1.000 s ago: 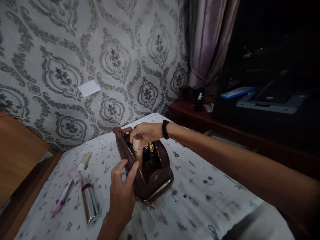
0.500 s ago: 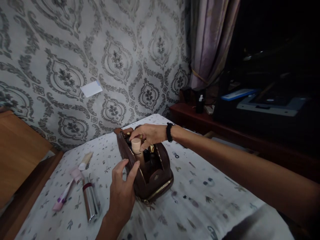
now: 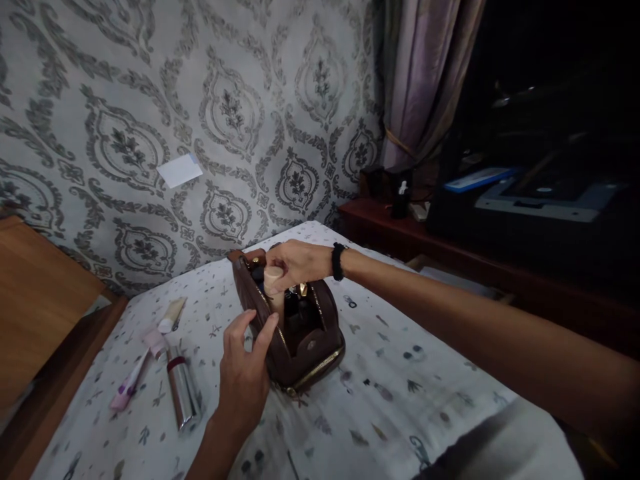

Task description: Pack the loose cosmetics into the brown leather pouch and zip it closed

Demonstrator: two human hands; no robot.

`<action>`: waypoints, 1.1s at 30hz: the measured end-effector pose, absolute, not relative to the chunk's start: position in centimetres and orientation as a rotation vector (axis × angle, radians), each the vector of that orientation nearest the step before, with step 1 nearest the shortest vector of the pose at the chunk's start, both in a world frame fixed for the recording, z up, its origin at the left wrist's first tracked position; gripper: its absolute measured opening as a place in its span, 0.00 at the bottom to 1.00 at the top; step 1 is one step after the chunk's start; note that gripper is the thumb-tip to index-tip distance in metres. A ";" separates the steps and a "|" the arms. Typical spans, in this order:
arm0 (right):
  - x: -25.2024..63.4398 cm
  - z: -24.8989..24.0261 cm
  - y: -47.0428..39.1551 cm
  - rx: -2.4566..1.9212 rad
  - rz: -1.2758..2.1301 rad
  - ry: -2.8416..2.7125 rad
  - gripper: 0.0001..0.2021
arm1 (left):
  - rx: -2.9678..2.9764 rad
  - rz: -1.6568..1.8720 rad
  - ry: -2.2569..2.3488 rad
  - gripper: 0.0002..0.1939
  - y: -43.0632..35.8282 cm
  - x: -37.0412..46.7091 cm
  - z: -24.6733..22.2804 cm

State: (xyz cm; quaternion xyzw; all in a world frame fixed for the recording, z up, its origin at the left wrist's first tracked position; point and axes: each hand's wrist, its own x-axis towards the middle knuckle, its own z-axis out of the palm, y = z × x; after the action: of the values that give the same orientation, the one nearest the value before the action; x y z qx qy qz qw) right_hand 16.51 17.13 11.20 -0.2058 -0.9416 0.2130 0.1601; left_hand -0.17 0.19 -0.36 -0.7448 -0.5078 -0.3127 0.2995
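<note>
A dark brown bag [image 3: 313, 363] with gold zips lies open on the patterned white cloth, with several small items inside. My right hand [image 3: 300, 263], a black band at its wrist, reaches over the bag's far part, its fingers closed on the beige cap of a bottle [image 3: 274, 275] that stands partly inside. At the bag's near left side is my left hand [image 3: 247, 363], thumb and fingers apart, fingertips touching the bag's edge. Left of it lie a silver tube [image 3: 183, 393], a pink tube [image 3: 123, 393] and a cream tube [image 3: 173, 313].
Behind the cloth rises a patterned wall [image 3: 230, 120] with a white card [image 3: 180, 171] on it. A wooden panel [image 3: 45, 287] stands at the left. On the right, a dark red shelf [image 3: 365, 212] holds a small dark bottle [image 3: 400, 203].
My right fingers have closed round the bottle's cap, where they were only beside it before. My left hand has hardly moved, and the view has shifted slightly.
</note>
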 end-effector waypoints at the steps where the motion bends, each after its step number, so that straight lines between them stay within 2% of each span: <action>1: 16.4 11.3 17.0 -0.636 0.565 -2.693 0.13 | -1.983 -0.832 -1.350 0.26 0.2 -0.2 -0.4; 4: 16.1 11.2 16.7 -0.632 0.519 -2.719 0.14 | -1.990 -0.841 -1.368 0.26 0.1 -0.3 -0.5; 8: 15.9 10.8 17.0 -0.474 0.617 -2.712 0.17 | -2.005 -0.863 -1.369 0.28 0.2 -0.4 -0.7; 19: 16.4 10.9 17.1 -0.571 0.583 -2.661 0.10 | -2.024 -0.881 -1.372 0.38 0.2 -0.3 -0.5; 33: 16.2 10.5 17.3 -0.495 0.559 -2.684 0.15 | -2.010 -0.899 -1.374 0.30 0.3 -0.4 -0.8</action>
State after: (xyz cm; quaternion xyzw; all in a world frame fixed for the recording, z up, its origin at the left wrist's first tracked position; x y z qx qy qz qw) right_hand 16.23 17.29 10.55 -0.1748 -0.9482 0.1974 0.1769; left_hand -0.43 0.25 -0.85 -0.7456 -0.5099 -0.3336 0.2698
